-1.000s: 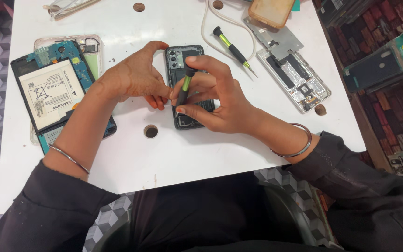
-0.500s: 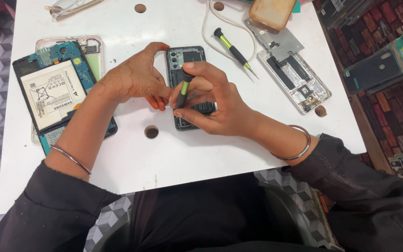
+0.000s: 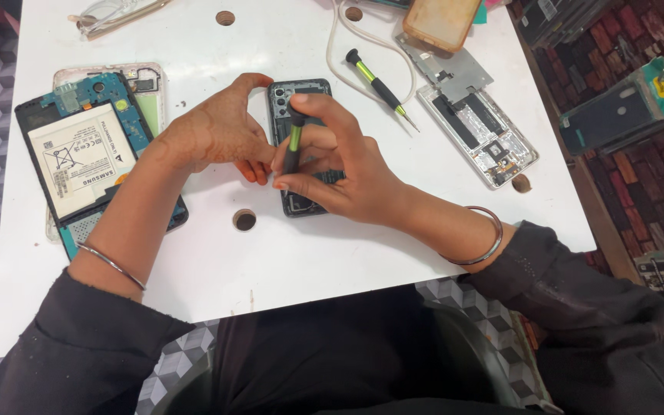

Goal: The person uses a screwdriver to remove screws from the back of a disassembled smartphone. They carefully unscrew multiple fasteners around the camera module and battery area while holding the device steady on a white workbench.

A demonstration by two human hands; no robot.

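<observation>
White table bears dark phone, opened tablet, spare screwdriver, silver chassis.

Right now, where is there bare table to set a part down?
Bare white table along the near edge, below the round hole. Another patch between the right hand and the opened silver phone. Crowded left, by the opened tablet.

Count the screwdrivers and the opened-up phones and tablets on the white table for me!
Screwdrivers: 2, one in the right hand, one lying loose.
Opened phones: 2, a dark one under the left hand, a silver one.
Opened tablets: 1.
Total: 5
</observation>
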